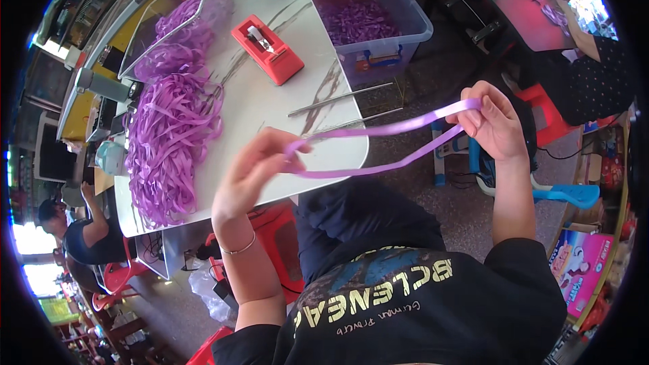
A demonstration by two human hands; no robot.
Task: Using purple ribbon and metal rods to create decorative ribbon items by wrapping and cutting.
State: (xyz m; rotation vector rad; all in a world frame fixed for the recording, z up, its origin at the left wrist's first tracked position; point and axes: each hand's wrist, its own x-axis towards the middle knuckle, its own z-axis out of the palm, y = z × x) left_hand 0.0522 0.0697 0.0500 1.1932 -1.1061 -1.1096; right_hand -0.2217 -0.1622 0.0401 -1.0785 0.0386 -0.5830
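Observation:
A loop of shiny purple ribbon (pixel 405 126) is stretched in the air between my two hands, past the table's front right corner. My left hand (pixel 260 161) pinches its left end, slightly blurred. Its right end is gripped by the fingers of my right hand (pixel 492 120), held higher and farther right. A large heap of purple ribbons (pixel 172 142) lies along the left side of the white marbled table (pixel 260 105). On the table stands a red tape dispenser (pixel 268 50). Two thin metal rods (pixel 338 100) jut over the table's right edge.
Beyond the table's right edge is a clear plastic bin (pixel 399 37) holding more purple ribbon pieces. A grey bottle (pixel 101 85) stands left of the heap. A person in a dotted top (pixel 588 84) sits at another table at right; another person (pixel 88 233) sits far left.

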